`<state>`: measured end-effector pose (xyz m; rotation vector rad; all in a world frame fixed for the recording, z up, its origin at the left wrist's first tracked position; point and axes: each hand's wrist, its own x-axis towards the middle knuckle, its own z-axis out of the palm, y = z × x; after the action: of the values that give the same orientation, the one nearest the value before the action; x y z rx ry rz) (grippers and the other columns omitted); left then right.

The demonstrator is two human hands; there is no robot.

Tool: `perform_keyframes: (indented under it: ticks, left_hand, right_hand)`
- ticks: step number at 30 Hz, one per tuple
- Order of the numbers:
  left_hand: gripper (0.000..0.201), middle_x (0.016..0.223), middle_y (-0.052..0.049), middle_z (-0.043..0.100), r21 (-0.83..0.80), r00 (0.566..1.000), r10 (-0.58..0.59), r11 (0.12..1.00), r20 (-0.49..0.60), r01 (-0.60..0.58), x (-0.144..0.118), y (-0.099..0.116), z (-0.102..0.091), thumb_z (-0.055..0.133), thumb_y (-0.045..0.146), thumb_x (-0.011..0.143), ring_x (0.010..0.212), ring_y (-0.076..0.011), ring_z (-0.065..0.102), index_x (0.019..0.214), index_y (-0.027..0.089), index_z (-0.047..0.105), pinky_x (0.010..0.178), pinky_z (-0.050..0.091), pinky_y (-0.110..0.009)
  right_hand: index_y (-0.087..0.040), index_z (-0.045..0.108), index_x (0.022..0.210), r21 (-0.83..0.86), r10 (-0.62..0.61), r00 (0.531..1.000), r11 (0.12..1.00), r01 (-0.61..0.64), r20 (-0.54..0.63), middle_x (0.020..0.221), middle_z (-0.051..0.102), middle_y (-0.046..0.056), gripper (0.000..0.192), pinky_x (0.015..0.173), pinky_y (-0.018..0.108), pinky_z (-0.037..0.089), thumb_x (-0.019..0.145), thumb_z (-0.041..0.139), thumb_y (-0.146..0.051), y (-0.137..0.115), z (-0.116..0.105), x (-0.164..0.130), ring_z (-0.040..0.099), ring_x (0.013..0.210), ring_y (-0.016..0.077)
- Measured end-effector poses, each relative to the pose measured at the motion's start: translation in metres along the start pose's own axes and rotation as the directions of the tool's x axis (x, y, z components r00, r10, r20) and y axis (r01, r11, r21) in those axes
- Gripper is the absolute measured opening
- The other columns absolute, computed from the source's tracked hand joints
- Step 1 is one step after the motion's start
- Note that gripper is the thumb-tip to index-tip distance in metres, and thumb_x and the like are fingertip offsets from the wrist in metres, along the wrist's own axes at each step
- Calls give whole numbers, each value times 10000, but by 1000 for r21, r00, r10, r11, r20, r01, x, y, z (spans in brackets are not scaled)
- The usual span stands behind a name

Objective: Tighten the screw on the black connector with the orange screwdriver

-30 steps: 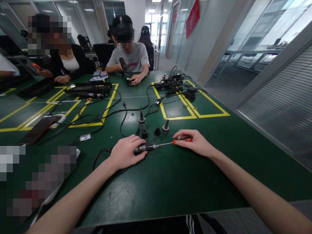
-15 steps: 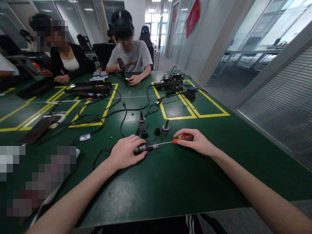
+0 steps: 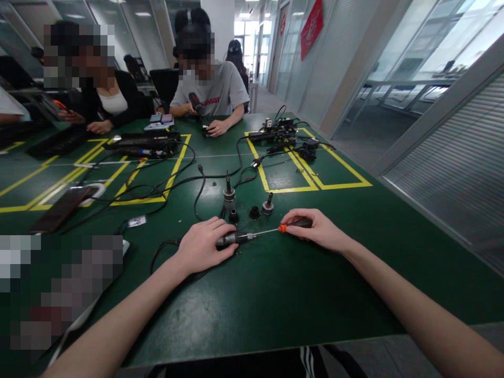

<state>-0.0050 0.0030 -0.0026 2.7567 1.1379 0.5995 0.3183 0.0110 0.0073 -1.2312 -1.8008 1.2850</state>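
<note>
My left hand [image 3: 207, 244] is wrapped over a dark cylindrical handle [image 3: 227, 240] with a cord, held low over the green table. A metal end piece of the handle points right. My right hand [image 3: 315, 228] grips a screwdriver [image 3: 281, 229] with an orange and black handle. Its thin shaft runs left to the metal end of the corded handle, where the tip appears to touch; exact contact is too small to tell. Just beyond stand an upright metal cylinder with a shaft [image 3: 229, 197], a small black collar [image 3: 233, 216], a black cap [image 3: 254, 212] and a round metal piece with a stem [image 3: 268, 205].
Black cables [image 3: 185, 178] cross the green table [image 3: 275, 294]. A phone [image 3: 65, 210] lies at left, near a blurred flat panel [image 3: 79, 283]. Bundled adapters [image 3: 279, 131] lie by yellow tape. Across the table a co-worker [image 3: 208, 89] holds a dark tool; another person [image 3: 106, 100] sits at left.
The screwdriver's handle has turned in my right fingers, showing less orange and more black. My left hand and the corded handle stay in place.
</note>
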Motion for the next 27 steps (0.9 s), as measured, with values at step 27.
perform_keyframes:
  ticks: [27]
  left_hand:
    - [210, 976, -42, 752, 1, 1000, 11, 1000, -3, -11, 0, 0, 0, 672, 343, 932, 856, -206, 694, 1081, 199, 710, 752, 568, -318]
  right_hand:
    - [-171, 767, 981, -24, -13, 999, 1000, 12, -42, 731, 673, 19, 389, 543, 271, 444, 831, 779, -531, 2, 0, 0, 547, 578, 131]
